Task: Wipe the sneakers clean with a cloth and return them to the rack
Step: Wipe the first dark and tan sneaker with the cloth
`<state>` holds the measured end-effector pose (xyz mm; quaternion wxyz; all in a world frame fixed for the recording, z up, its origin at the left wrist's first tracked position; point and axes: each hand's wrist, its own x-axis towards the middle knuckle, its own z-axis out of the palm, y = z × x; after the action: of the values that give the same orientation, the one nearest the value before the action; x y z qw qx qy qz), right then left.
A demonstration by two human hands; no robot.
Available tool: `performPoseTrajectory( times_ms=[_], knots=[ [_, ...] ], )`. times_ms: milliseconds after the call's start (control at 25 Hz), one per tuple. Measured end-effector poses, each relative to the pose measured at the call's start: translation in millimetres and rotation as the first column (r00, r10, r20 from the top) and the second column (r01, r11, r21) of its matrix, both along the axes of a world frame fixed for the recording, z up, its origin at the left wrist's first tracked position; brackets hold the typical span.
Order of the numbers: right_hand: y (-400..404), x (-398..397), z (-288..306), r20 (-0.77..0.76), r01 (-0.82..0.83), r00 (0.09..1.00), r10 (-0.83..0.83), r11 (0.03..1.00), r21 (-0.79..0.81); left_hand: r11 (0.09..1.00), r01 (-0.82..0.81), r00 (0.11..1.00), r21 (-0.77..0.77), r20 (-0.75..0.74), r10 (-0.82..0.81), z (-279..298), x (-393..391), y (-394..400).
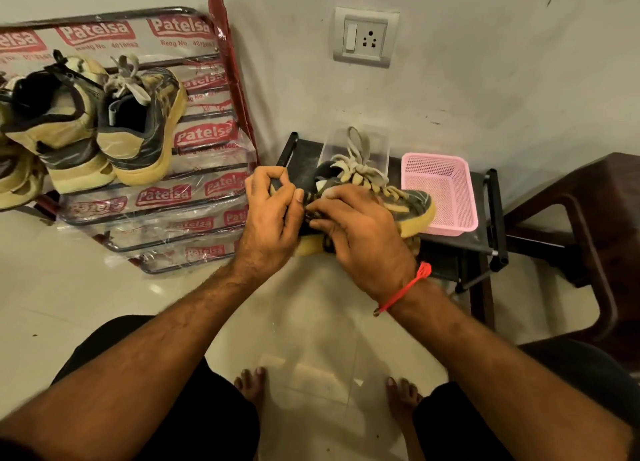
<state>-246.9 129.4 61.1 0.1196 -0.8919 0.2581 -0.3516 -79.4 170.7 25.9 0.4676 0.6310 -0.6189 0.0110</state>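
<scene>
Down at knee height, a grey sneaker [398,200] with a yellow sole and pale laces lies over a low black stool [460,242], toe pointing right toward a pink mesh basket [446,197] that sits on the same stool; the left hand [273,211] grips the sneaker's heel end, fingers and thumb curled round it; the right hand [360,232] lies over the shoe's near side with fingers bent onto it, and a scrap of dark patterned cloth [313,214] shows at the fingertips, though most of it is hidden under the hand; a red thread [403,292] circles the right wrist. To the left, a metal shoe rack [194,214] wrapped in printed plastic leans against the wall; two more sneakers [100,121] of the same kind sit on its upper rails, heels toward the camera. A wall socket [365,37] is above the stool; a dark brown chair [595,225] stands at right.
</scene>
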Motion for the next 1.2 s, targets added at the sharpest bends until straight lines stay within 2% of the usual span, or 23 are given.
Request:
performPoseTrajectory(
  times_ms=[40, 120, 200, 320, 360, 440, 480, 520, 640, 680, 760, 840, 920, 1000, 1120, 1200],
  knots=[
    [-8, -2, 1, -0.013, 0.002, 1.000, -0.002, 1.000, 0.003, 1.000, -0.027, 0.999, -0.008, -0.024, 0.027, 1, 3, -1],
    [-39, -11, 4, 0.009, 0.171, 0.985, -0.173, 0.980, 0.103, 0.998, -0.063, 0.997, -0.006, -0.033, 0.063, 2, 6, -3],
    [-37, -12, 3, 0.010, 0.237, 0.970, -0.241, 0.958, 0.159, 0.997, -0.073, 0.997, 0.006, -0.034, 0.074, -1, 5, -2],
    [3, 1, -3, -0.029, 0.021, 0.999, -0.021, 1.000, 0.006, 0.998, -0.056, 0.995, 0.008, -0.088, 0.056, -4, 5, -2],
    [-6, -1, -2, -0.037, 0.008, 0.999, -0.008, 1.000, 0.001, 0.998, -0.058, 0.993, 0.015, -0.097, 0.059, -3, 5, -4],
    [-32, -9, 3, -0.005, 0.182, 0.983, -0.182, 0.979, 0.094, 0.996, -0.083, 0.994, 0.034, -0.075, 0.085, 0, 5, -5],
    [-36, -11, 4, -0.015, 0.217, 0.976, -0.218, 0.964, 0.151, 0.995, -0.093, 0.994, 0.042, -0.055, 0.096, 0, 3, -3],
    [-28, -8, 3, -0.032, 0.213, 0.977, -0.210, 0.967, 0.143, 0.995, -0.094, 0.995, 0.042, -0.037, 0.096, -1, 2, -1],
    [7, 3, -1, -0.093, -0.009, 0.996, 0.014, 0.998, 0.054, 0.996, -0.076, 0.996, 0.048, -0.038, 0.078, -3, 2, 0],
    [-4, 0, -1, -0.075, 0.004, 0.997, 0.002, 0.997, 0.083, 0.996, -0.073, 0.996, 0.057, -0.048, 0.076, -2, 3, -1],
    [-34, -9, 1, -0.040, 0.199, 0.980, -0.195, 0.957, 0.212, 0.994, -0.092, 0.995, 0.062, -0.042, 0.095, 0, 4, -3],
    [-33, -11, 1, -0.046, 0.267, 0.963, -0.264, 0.930, 0.254, 0.994, -0.100, 0.995, 0.055, -0.024, 0.101, -3, 2, -2],
    [0, 2, 2, -0.052, 0.156, 0.987, -0.149, 0.975, 0.161, 0.996, -0.088, 0.995, 0.031, -0.046, 0.089, -4, 1, -1],
    [-4, -3, 5, -0.039, 0.066, 0.997, -0.062, 0.992, 0.112, 0.997, -0.074, 0.992, 0.010, -0.106, 0.075, -2, 4, -3],
    [-57, -30, 11, -0.081, 0.316, 0.949, -0.305, 0.929, 0.192, 0.994, -0.104, 0.988, -0.018, -0.118, 0.101, 3, 9, -5],
    [-56, -38, 9, -0.080, 0.379, 0.925, -0.371, 0.907, 0.183, 0.994, -0.105, 0.988, -0.032, -0.117, 0.101, 3, 8, -5]
  ],
)
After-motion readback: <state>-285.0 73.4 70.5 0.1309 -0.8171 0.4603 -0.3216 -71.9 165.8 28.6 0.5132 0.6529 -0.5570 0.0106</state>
